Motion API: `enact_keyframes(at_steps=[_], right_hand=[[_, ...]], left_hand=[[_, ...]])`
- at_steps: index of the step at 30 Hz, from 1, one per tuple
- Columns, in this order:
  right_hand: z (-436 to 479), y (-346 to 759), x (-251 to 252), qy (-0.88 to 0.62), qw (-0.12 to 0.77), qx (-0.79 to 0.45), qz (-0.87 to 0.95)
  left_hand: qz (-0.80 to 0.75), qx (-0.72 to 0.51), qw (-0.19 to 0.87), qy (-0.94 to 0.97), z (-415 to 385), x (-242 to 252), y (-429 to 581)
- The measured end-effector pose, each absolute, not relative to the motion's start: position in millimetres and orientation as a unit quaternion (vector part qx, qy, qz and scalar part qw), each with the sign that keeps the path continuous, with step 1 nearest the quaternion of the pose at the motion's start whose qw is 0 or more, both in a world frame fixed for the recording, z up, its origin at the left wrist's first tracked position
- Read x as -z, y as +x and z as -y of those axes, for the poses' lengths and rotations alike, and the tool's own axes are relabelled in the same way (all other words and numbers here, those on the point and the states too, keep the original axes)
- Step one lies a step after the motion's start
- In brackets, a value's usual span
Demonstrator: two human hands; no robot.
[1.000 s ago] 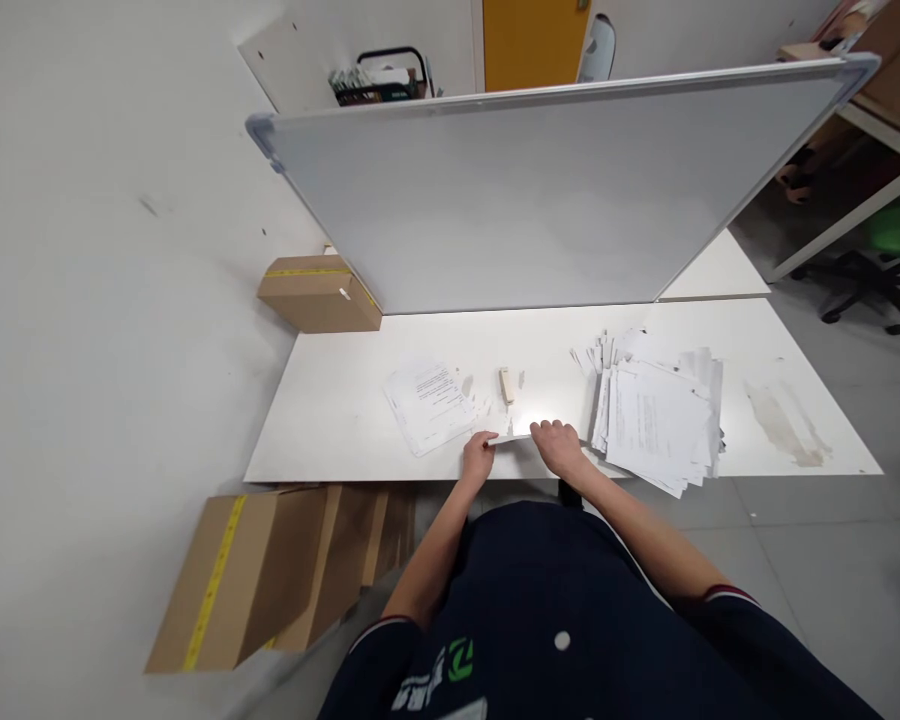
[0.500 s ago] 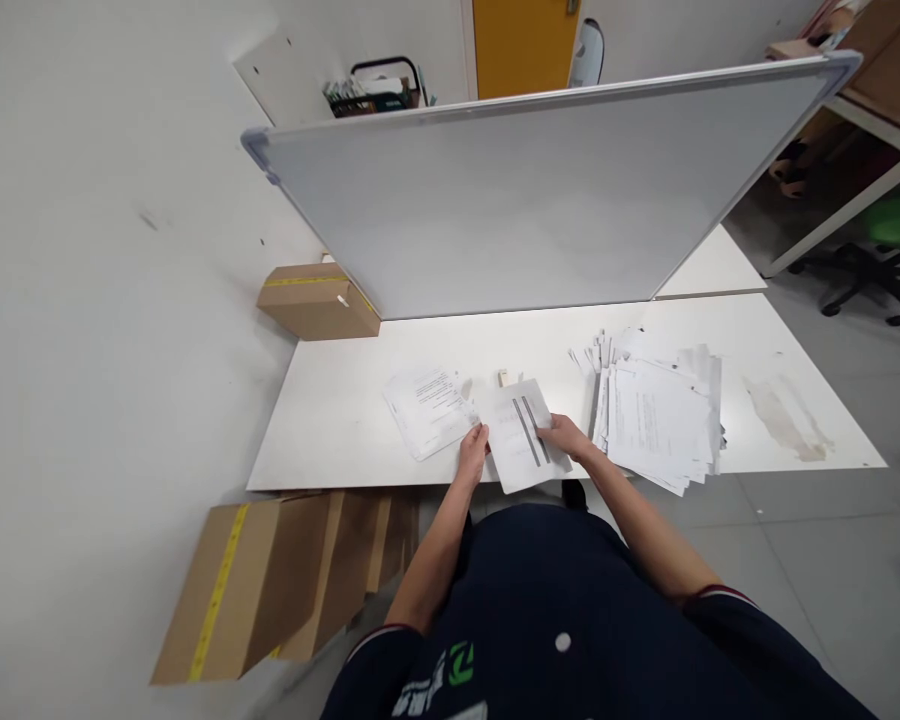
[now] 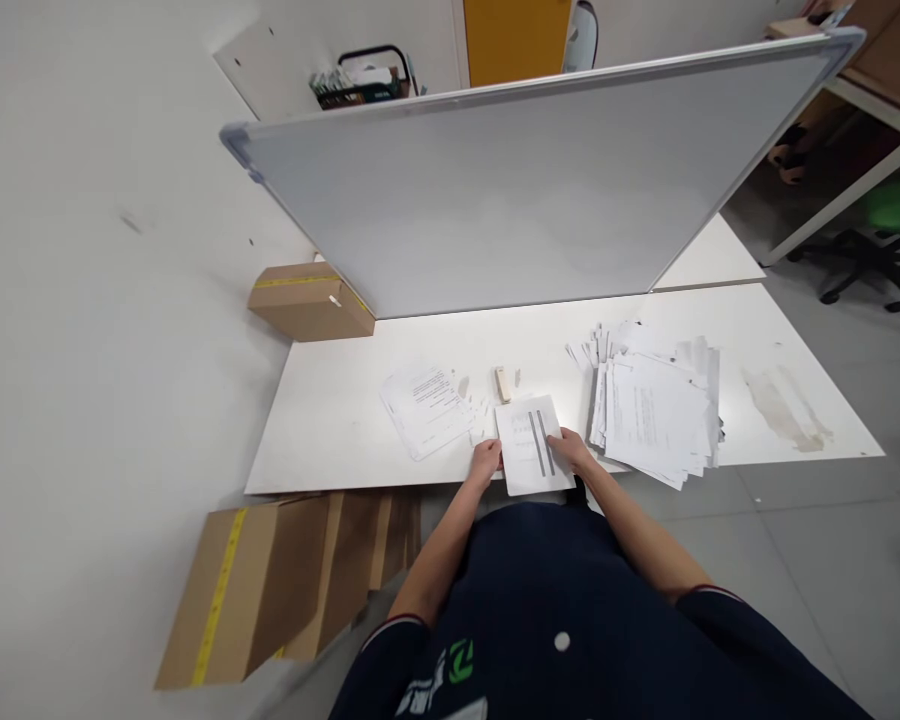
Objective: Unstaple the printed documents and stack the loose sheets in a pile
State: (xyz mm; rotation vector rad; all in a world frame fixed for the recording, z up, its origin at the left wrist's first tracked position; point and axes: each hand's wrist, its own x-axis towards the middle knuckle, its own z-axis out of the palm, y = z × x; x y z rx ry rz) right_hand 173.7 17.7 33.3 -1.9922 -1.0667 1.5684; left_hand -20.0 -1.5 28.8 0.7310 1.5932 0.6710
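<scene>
Printed paper sheets [image 3: 526,452] with two dark stripes are held up between my hands, over the front edge of the table. My left hand [image 3: 486,460] grips their left edge, with its fingers closed. On the right side my right hand [image 3: 568,448] pinches them, its thumb lying on the printed face. Just beyond the sheets lies a small cream-coloured stapler-like object [image 3: 502,384]. A few loose printed pages [image 3: 429,410] rest on the table to the left, with small paper scraps beside them.
To the right of my hands stands a thick, uneven paper pile [image 3: 649,415] on the white table [image 3: 322,430]. A whiteboard [image 3: 480,210] rises along the table's back. One cardboard box [image 3: 311,305] sits at the back left; more boxes [image 3: 225,590] are on the floor at left.
The sheets have turned straighter and shifted slightly right, with both hands moving along. The small cream-coloured object behind them shows more fully.
</scene>
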Motion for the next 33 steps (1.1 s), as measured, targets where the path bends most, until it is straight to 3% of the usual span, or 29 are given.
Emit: enact_keyframes(at_steps=[8,23,28,33], right_hand=[[-28,187,-23,-0.715,0.196,-0.557,0.373],[-36,196,-18,-0.718,0.204,-0.552,0.372],[-39,196,-17,-0.715,0.213,-0.549,0.378],[-41,197,-18,-0.714,0.212,-0.545,0.386]], left_hand=[[-0.671,-0.269,0.615,0.314,-8,-32,-13],[-0.687,-0.248,0.567,0.381,-25,-46,-13],[-0.697,-0.25,0.516,0.432,-36,-45,-17],[-0.699,-0.213,0.399,0.555,-54,-46,-17]])
